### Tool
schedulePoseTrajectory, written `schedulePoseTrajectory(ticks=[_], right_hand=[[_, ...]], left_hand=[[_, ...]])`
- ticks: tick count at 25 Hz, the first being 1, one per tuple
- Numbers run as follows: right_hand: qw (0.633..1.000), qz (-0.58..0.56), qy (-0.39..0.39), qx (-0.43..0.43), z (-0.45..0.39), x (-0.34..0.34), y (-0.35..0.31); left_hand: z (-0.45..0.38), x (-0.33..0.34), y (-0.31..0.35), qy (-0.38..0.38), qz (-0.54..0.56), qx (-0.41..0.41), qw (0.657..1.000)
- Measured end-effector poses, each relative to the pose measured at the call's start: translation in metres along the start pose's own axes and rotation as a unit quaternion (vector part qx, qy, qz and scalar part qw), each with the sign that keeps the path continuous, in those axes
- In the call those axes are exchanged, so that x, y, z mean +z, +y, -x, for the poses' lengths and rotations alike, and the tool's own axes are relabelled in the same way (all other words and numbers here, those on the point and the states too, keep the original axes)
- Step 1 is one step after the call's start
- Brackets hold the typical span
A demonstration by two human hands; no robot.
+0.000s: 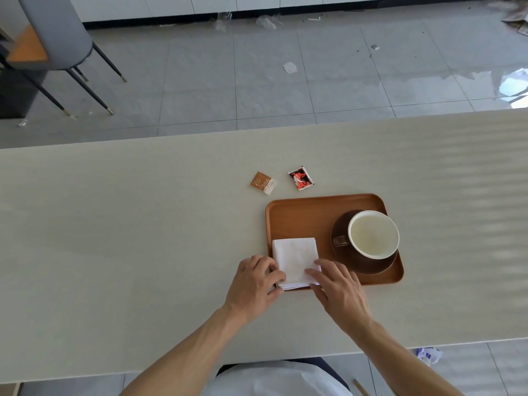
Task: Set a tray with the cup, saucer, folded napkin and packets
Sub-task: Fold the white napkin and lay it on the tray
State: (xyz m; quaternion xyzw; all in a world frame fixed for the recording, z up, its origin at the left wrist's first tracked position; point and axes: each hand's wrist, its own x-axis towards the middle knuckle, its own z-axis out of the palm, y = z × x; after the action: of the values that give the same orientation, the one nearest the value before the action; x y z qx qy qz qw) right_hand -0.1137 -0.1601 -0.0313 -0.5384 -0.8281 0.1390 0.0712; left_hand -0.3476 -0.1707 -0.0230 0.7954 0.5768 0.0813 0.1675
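A brown wooden tray [303, 215] lies on the pale table. On its right side a brown cup [373, 234] with a white inside stands on a dark saucer [368, 265]. A white folded napkin [295, 257] lies at the tray's near left corner. My left hand [255, 284] grips the napkin's near left edge, and my right hand [338, 290] rests its fingers on the near right edge. Two packets lie on the table beyond the tray: an orange and white packet [262, 182] and a red and black packet [301, 178].
The pale table [114, 238] runs wide to left and right. Its far edge is just beyond the packets. A grey chair [54, 32] stands on the tiled floor at the far left. Scraps of litter lie on the floor.
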Motion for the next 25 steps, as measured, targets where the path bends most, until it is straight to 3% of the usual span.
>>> schedulePoseTrajectory(ticks=[16,20,25], right_hand=[[0.999,-0.035,-0.018,0.016,-0.001,0.001,0.009],[0.999,-0.03,-0.008,0.01,0.005,0.005,0.011],[0.999,0.002,-0.032,-0.009,0.021,0.009,0.013]], left_hand=[[0.003,0.001,0.003,-0.015,-0.049,0.006,0.999],[0.005,0.002,-0.005,-0.068,-0.119,0.058,0.989],[0.016,0.009,-0.022,-0.181,-0.108,0.036,0.977]])
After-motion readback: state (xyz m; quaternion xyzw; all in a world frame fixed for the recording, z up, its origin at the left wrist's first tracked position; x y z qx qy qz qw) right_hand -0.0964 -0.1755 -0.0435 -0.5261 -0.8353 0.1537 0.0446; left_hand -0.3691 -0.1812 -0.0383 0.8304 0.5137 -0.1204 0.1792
